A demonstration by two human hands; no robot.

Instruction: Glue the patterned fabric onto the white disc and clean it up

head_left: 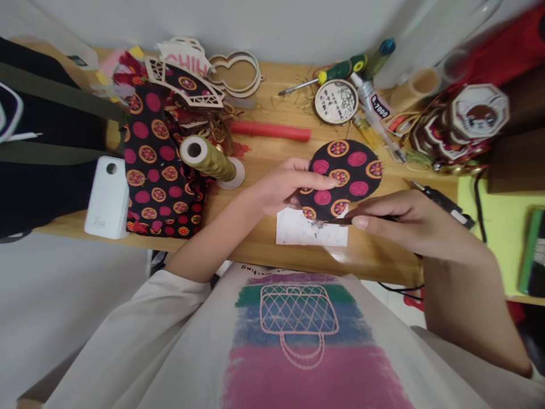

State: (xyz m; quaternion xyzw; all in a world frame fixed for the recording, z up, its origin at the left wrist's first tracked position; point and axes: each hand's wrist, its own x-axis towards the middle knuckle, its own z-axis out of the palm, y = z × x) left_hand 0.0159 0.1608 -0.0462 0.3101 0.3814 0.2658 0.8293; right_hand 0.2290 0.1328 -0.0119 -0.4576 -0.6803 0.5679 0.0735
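My left hand (286, 187) pinches the left edge of a round piece of black cloth with pink and orange circles (346, 175), holding it just above the wooden desk (264, 250). My right hand (400, 221) is closed around a thin dark tool (340, 221) whose tip touches the lower edge of the round piece. Under both lies a small white paper sheet (310, 233) with dark smudges.
A long strip of the same patterned cloth (155, 170) lies at left beside a gold thread spool (208, 158) and a white box (107, 199). Farther back are a red stick (270, 130), a screwdriver (327, 76), a glue tube (377, 105), wooden cut-outs (238, 71) and octagonal ornaments (477, 116).
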